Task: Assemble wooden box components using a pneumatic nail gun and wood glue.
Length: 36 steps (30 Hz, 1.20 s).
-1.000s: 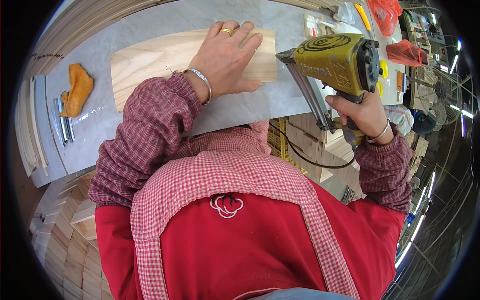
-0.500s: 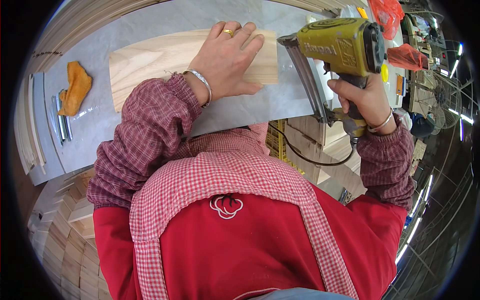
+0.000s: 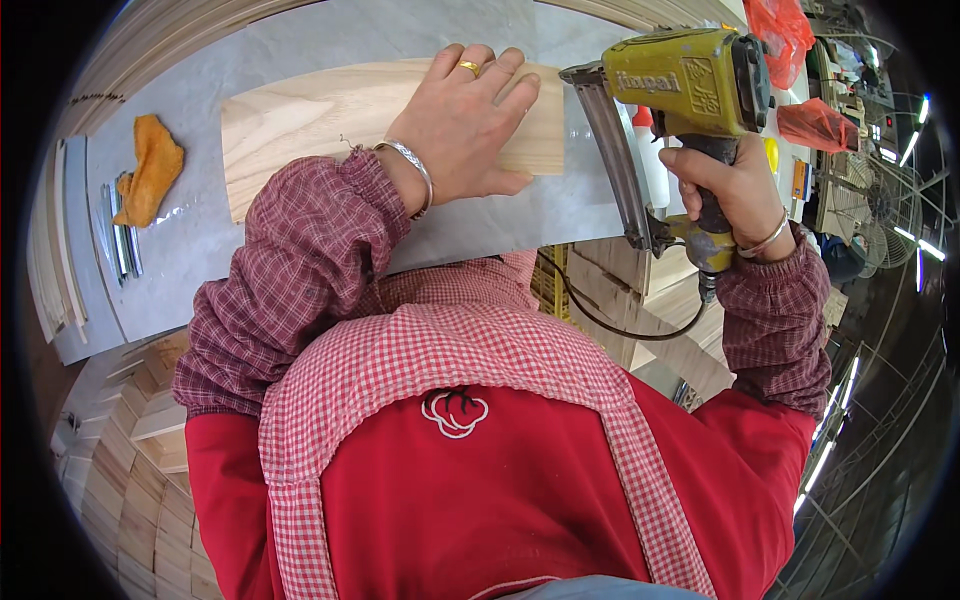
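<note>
A pale wooden board (image 3: 300, 125) lies flat on the grey tabletop. My left hand (image 3: 465, 130) rests on its right part, fingers spread and palm down. My right hand (image 3: 735, 190) is wrapped round the black handle of a yellow-green nail gun (image 3: 690, 85). The gun's nose is just beyond the board's right end, apart from it, and its long magazine slants down toward me. A dark air hose (image 3: 640, 333) runs from the base of the handle.
An orange cloth (image 3: 152, 170) lies at the left, beside thin metal strips (image 3: 122, 240). Red plastic bags (image 3: 780, 40) and a white bottle (image 3: 652, 165) are on the right. Wooden pieces (image 3: 690, 345) and a yellow crate (image 3: 552, 285) stand below the table edge. Stacked timber (image 3: 200, 45) lines the far side.
The board and my left hand on it have shifted slightly to the right. The nail gun has turned a little in my right hand, staying near the same place.
</note>
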Motion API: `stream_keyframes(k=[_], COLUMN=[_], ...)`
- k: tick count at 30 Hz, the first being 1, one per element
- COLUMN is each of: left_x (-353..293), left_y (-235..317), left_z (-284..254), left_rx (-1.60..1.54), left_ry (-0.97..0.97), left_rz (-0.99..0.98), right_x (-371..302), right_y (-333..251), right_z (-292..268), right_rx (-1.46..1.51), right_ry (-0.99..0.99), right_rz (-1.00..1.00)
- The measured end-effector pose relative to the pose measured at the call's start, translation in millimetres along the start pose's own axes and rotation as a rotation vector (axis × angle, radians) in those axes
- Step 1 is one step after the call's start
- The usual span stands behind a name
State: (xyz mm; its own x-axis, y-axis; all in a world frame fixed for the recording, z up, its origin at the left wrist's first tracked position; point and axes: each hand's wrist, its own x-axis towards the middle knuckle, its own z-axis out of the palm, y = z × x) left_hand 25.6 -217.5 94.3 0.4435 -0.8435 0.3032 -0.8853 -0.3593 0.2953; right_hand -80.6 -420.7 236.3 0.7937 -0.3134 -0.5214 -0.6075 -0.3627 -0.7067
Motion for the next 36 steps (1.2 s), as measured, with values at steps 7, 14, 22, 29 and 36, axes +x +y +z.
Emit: stream_keyframes(k=[7,14,22,29,36], left_x=[0.2,0.3,-0.9,0.1,0.1], left_y=[0.4,0.7,-1.3,-3.1,-4.4], left_z=[-0.1,-1.2,1.2,3.0,5.8], left_rx=[0.000,-0.008,-0.023,-0.057,-0.063], left_ry=[-0.002,-0.003,0.022,0.070,0.100], left_rz=[0.000,0.002,0.004,0.022,0.031], right_x=[-0.4,0.9,-0.5,-22.0,-23.2], right_y=[-3.4,-8.8,-10.2,4.8,6.8], right_z=[0.4,-1.3,-4.8,1.1,2.5], right_rx=[-0.041,-0.136,-0.214,0.026,0.025], right_ry=[0.011,0.022,-0.014,-0.004,-0.023], right_rz=[-0.002,-0.018,-0.021,0.032,0.065])
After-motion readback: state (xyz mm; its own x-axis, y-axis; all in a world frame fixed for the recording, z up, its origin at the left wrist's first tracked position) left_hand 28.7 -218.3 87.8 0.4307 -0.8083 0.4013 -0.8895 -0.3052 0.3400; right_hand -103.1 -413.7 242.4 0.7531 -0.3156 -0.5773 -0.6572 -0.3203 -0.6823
